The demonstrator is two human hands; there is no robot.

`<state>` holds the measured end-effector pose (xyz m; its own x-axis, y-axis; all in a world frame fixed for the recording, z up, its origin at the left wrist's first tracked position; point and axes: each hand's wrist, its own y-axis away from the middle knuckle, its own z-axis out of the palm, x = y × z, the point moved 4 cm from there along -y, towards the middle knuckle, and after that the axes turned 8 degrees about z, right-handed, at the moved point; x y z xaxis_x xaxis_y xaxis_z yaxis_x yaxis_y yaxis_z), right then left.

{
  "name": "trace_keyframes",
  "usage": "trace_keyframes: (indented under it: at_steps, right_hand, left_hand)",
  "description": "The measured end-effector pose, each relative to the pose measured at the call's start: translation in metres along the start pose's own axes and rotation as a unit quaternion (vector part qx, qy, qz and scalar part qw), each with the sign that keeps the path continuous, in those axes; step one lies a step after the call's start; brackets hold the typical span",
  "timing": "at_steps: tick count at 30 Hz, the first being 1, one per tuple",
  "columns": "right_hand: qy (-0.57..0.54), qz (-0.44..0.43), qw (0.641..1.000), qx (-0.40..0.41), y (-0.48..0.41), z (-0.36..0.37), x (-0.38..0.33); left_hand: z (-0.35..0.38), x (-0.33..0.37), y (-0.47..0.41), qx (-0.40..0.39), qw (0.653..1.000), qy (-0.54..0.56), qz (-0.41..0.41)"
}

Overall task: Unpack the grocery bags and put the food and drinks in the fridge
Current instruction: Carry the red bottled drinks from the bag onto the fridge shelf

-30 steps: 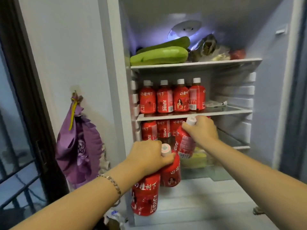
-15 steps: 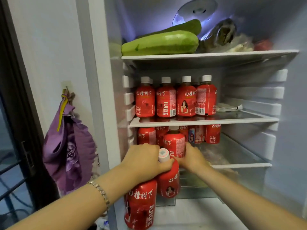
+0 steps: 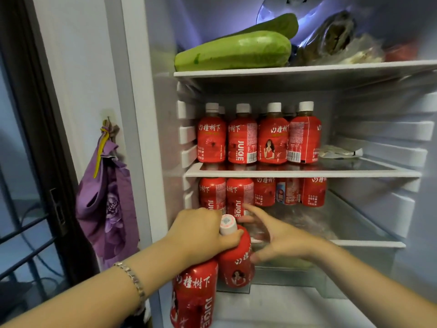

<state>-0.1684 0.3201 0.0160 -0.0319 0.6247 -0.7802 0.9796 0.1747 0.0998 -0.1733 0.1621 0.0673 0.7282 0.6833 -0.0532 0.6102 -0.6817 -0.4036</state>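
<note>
Head view, left fingers [image 3: 233, 240] gripping two juice bottles [image 3: 236, 262], right fingers [image 3: 256, 212] spread beside

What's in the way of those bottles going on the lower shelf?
Only the right hand lies between the held bottles and the lower shelf. Two stored bottles fill its front left; the right side looks free.

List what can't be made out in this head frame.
Head view:
- Lower bottle: cap under left hand, base cut off by bottom edge.
- Back-row bottles: hidden by front row; count unclear.
- Third-shelf bottles: caps behind middle shelf.
- Bag on top shelf: contents blurred.
</note>
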Motion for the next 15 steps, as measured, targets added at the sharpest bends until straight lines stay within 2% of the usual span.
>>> trace_keyframes:
  at_steps: [2, 6, 10, 12, 15]
  right_hand:
    - [0.012, -0.055, 0.998, 0.038, 0.016, 0.010, -0.013]
    - [0.012, -0.126, 0.967, 0.222, 0.023, 0.014, -0.020]
    - [-0.152, -0.107, 0.913, 0.364, 0.035, -0.010, -0.012]
    - [-0.138, -0.095, 0.892, 0.421, 0.037, -0.025, -0.008]
    - [-0.091, -0.062, 0.897, 0.428, 0.031, -0.039, -0.006]
  left_hand:
    - [-0.003, 0.007, -0.003, 0.005, 1.000, 0.007, 0.008]
    - [-0.011, 0.021, -0.011, 0.016, 1.000, -0.006, 0.022]
    - [-0.020, 0.020, -0.016, 0.047, 0.998, -0.029, 0.023]
    - [-0.024, 0.016, -0.018, 0.079, 0.997, -0.010, 0.003]
    - [-0.029, 0.016, -0.020, 0.124, 0.992, -0.007, -0.016]
